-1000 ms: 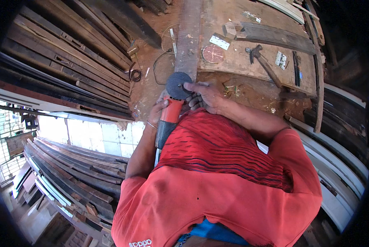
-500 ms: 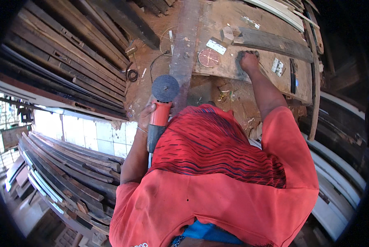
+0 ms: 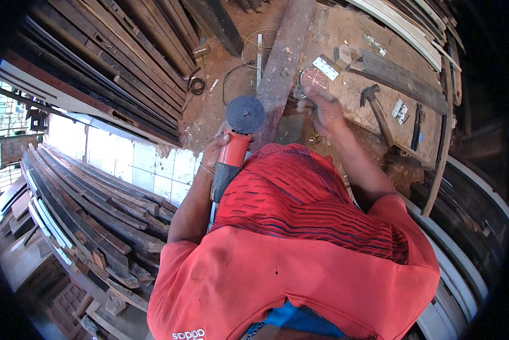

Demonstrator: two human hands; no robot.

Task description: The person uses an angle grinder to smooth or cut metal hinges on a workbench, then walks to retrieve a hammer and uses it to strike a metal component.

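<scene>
An angle grinder [image 3: 232, 148] with a red and dark body is in my left hand [image 3: 214, 148], its dark round disc [image 3: 245, 114] facing up. It rests near my lap. My right hand [image 3: 326, 111] is over the near left edge of the wooden board, blurred, its fingers drawn together around a small greyish thing that I cannot make out. Just beyond its fingertips lies a reddish round disc [image 3: 314, 80] with pale lines. A hammer [image 3: 377, 112] lies on the board to the right of that hand.
The wooden board [image 3: 345, 93] also carries a white hinge [image 3: 326, 68], another hinge [image 3: 399, 111], a wood block [image 3: 342, 55] and a dark timber piece [image 3: 402, 79]. A long plank [image 3: 285, 62] runs alongside. Timber stacks [image 3: 112, 62] stand at left; a cable [image 3: 226, 85] lies on the ground.
My right hand has moved left and nearer from the board, uncovering the hammer. The grinder stays in my left hand. The whole view has shifted slightly.
</scene>
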